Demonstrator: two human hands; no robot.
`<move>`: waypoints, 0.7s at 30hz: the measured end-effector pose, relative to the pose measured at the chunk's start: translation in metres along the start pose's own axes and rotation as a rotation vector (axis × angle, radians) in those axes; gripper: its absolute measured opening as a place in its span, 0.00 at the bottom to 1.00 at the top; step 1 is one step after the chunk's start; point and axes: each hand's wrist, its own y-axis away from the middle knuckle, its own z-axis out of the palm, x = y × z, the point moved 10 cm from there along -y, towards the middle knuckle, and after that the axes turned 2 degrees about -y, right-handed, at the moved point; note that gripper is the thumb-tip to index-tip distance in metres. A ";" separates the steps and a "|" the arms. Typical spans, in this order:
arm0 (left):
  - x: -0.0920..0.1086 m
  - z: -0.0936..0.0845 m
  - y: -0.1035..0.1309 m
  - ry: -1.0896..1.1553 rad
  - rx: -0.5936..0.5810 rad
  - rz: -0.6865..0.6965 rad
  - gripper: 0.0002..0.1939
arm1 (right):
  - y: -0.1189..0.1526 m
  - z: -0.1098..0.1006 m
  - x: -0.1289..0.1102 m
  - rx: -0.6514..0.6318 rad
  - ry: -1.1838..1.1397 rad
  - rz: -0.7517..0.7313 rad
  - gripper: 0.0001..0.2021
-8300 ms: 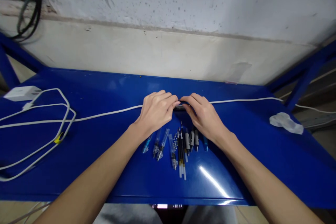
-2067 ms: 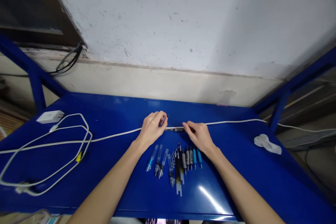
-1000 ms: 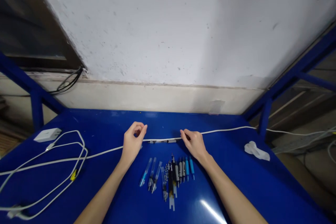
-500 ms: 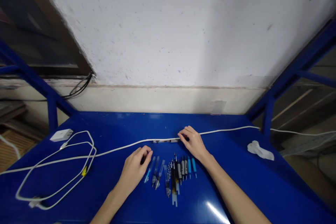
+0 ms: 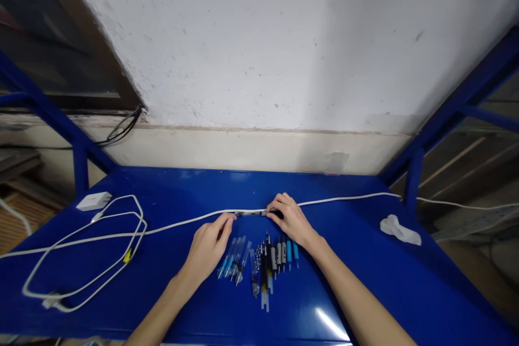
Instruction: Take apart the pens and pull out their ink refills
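A clear pen with dark parts (image 5: pixel 251 213) lies crosswise along the near side of the white cable (image 5: pixel 182 223). My left hand (image 5: pixel 208 243) pinches its left end with thumb and forefinger. At the other end, the fingertips of my right hand (image 5: pixel 291 220) are closed on the pen, partly covering it. Nearer me are sorted pen parts: transparent barrels (image 5: pixel 243 254) by my left hand, small springs (image 5: pixel 257 257), dark ink refills (image 5: pixel 264 275), grey grip sections (image 5: pixel 278 254) and blue grip sections (image 5: pixel 289 251) below my right hand.
A white charger (image 5: pixel 94 201) and a looped white cord (image 5: pixel 85 289) with a yellow tag (image 5: pixel 127 255) lie on the left. Crumpled white tissue (image 5: pixel 400 230) rests on the right of the blue table (image 5: pixel 182 313). Blue frame bars flank the table, with a wall behind.
My left hand has reached forward to the pen's left end and taken hold. My right hand has shifted slightly left with its grip on the other end. More barrels show beside my left hand.
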 end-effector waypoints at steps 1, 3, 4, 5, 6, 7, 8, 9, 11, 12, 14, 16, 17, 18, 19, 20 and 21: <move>0.006 -0.005 -0.008 -0.005 0.051 0.040 0.19 | 0.000 0.000 0.001 0.002 -0.008 0.006 0.02; 0.025 -0.011 -0.028 0.013 0.133 0.163 0.16 | 0.000 -0.001 0.003 0.006 -0.025 0.022 0.02; 0.036 -0.012 -0.039 0.019 0.155 0.234 0.15 | 0.000 -0.002 0.004 0.008 -0.032 0.030 0.03; 0.046 -0.011 -0.049 0.017 0.166 0.305 0.14 | 0.000 -0.002 0.004 0.009 -0.039 0.034 0.03; 0.056 -0.009 -0.058 0.014 0.172 0.368 0.13 | 0.000 -0.003 0.004 0.011 -0.046 0.036 0.03; 0.062 -0.008 -0.066 0.006 0.187 0.421 0.13 | 0.000 -0.004 0.003 0.015 -0.054 0.036 0.02; 0.067 -0.007 -0.071 -0.024 0.205 0.468 0.13 | 0.000 -0.005 0.003 0.025 -0.065 0.039 0.01; 0.071 -0.005 -0.073 -0.063 0.217 0.519 0.12 | 0.000 -0.007 0.003 0.042 -0.082 0.046 0.01; 0.072 -0.004 -0.069 -0.131 0.252 0.619 0.11 | 0.000 -0.014 0.005 0.093 -0.133 0.075 0.02; 0.071 -0.005 -0.065 -0.147 0.277 0.656 0.10 | 0.000 -0.017 0.007 0.123 -0.161 0.093 0.03; 0.065 -0.010 -0.057 -0.152 0.331 0.684 0.10 | 0.001 -0.024 0.010 0.174 -0.204 0.128 0.05; 0.060 -0.013 -0.054 -0.150 0.360 0.684 0.11 | 0.002 -0.029 0.012 0.213 -0.225 0.158 0.08; 0.060 -0.012 -0.053 -0.154 0.362 0.689 0.10 | 0.003 -0.030 0.013 0.228 -0.229 0.172 0.10; 0.061 -0.011 -0.053 -0.161 0.362 0.701 0.09 | 0.004 -0.031 0.013 0.239 -0.234 0.185 0.12; 0.062 -0.010 -0.053 -0.170 0.366 0.714 0.08 | 0.005 -0.031 0.013 0.246 -0.240 0.198 0.14; 0.063 -0.009 -0.053 -0.178 0.377 0.722 0.07 | 0.006 -0.030 0.014 0.246 -0.248 0.214 0.16; 0.064 -0.008 -0.053 -0.188 0.387 0.726 0.07 | 0.006 -0.029 0.014 0.240 -0.255 0.231 0.17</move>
